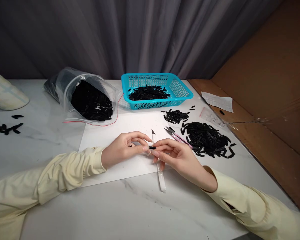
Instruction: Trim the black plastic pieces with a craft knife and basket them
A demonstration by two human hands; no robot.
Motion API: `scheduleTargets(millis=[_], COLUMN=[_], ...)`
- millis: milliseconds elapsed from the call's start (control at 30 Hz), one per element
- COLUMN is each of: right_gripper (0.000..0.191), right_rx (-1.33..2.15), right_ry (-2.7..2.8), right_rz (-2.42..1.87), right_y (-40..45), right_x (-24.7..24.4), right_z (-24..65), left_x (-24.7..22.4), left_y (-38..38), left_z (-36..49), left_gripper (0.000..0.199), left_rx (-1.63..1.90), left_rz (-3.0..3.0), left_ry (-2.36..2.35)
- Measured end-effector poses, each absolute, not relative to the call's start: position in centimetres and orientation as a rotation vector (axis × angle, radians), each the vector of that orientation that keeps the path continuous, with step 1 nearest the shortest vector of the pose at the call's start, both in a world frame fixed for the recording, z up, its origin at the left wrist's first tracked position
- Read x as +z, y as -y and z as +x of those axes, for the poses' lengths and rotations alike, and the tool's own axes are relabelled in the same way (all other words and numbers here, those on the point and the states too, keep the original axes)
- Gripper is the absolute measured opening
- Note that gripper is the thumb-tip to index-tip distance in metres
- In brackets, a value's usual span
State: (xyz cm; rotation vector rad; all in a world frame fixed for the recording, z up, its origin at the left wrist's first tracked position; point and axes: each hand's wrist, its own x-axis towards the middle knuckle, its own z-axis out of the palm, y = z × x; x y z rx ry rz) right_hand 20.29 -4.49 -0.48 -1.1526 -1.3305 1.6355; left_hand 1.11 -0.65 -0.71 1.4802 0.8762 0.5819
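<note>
Between my two hands is a small black elongated piece, its exact kind unclear. My left hand pinches its left end with thumb and finger. At the other end, the fingertips of my right hand close on it. Another dark bit shows by my left palm. Below the hands, a craft knife with a white wrapped handle lies on a white sheet, blade pointing away, its middle hidden by my fingers. Pink-handled thread snips rest just beyond my right hand.
A blue basket of black pieces stands at the back. Left of it lies an open zip bag full of them. Loose piles sit at right, a few pieces at far left. A cardboard wall bounds the right.
</note>
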Motion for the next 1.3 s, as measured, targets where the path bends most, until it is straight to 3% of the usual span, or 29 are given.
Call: scheduleTargets(millis=[333,567,733,800,900,1067,1300], right_gripper=[0.017,0.012,0.017,0.008,0.01,0.025,0.014], right_rx=[1.486,0.536,0.181,0.063,0.493,0.778,0.731], right_ry=[1.468,1.728,2.153,2.281,2.532,2.457,2.326], right_rz=[-1.089,-1.109,-1.225,-1.124,-0.931,-0.977,-0.875], right_y=[4.3,-4.1,-9.1,-7.5,-3.2,0.7,0.9], right_x=[-0.3,3.9,5.3,5.3,4.7,2.6,1.2], right_z=[20.7,22.7,21.5,20.0,17.8,16.3,16.1], left_x=[-0.6,-0.2,-0.2,-0.4,-0.9,-1.3,-1.3], left_y=[0.5,-0.2,-0.6,-0.8,-0.7,-0.6,-0.7], left_z=[1.1,0.5,0.4,0.4,0.4,0.5,0.6], left_gripper=[0.025,0.043,0.047,0.047,0.043,0.041,0.03], left_rx=[0.634,0.544,0.511,0.505,0.513,0.576,0.639], left_rz=[1.377,1.009,0.914,0.892,0.899,0.918,0.82], left_ry=[-0.802,-0.602,-0.616,-0.592,-0.54,-0.587,-0.581])
